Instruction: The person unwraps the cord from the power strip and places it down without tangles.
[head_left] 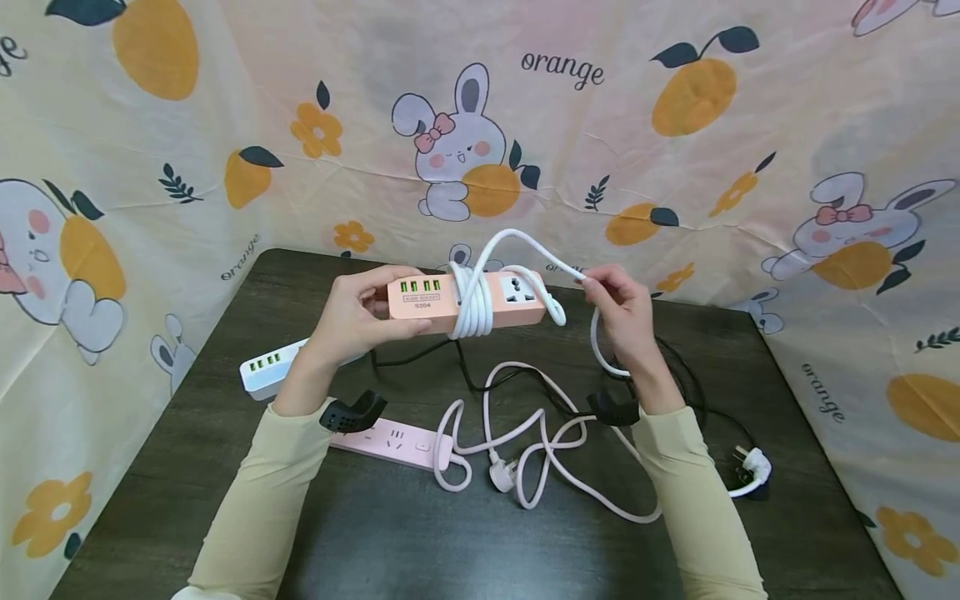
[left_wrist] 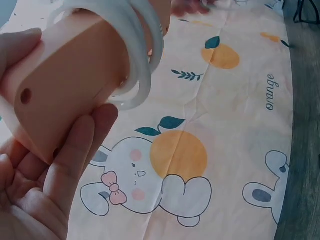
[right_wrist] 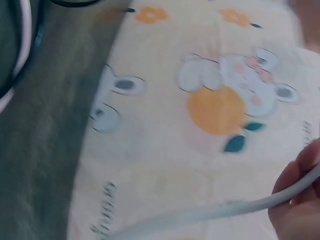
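Note:
My left hand [head_left: 356, 317] grips the left end of a peach power strip [head_left: 423, 304], held up above the table. Several turns of its white cord [head_left: 474, 307] are wound round the strip's middle, and one looser loop hangs over the right end by the socket. To the right, my right hand [head_left: 628, 312] pinches the cord where it arcs across from the coil. In the left wrist view, thumb and fingers clasp the strip [left_wrist: 75, 70] on both sides. The right wrist view has the cord [right_wrist: 225, 208] running into the right hand's fingers [right_wrist: 287, 182].
Behind the left forearm lies a white power strip [head_left: 266, 373]. A pink power strip [head_left: 393, 442] is nearer, its tangled pink cord and plug [head_left: 501, 473] spread mid-table. Black cable [head_left: 467, 371] runs behind. A white plug [head_left: 757, 467] lies at right. Printed cloth [head_left: 300, 217] surrounds the table.

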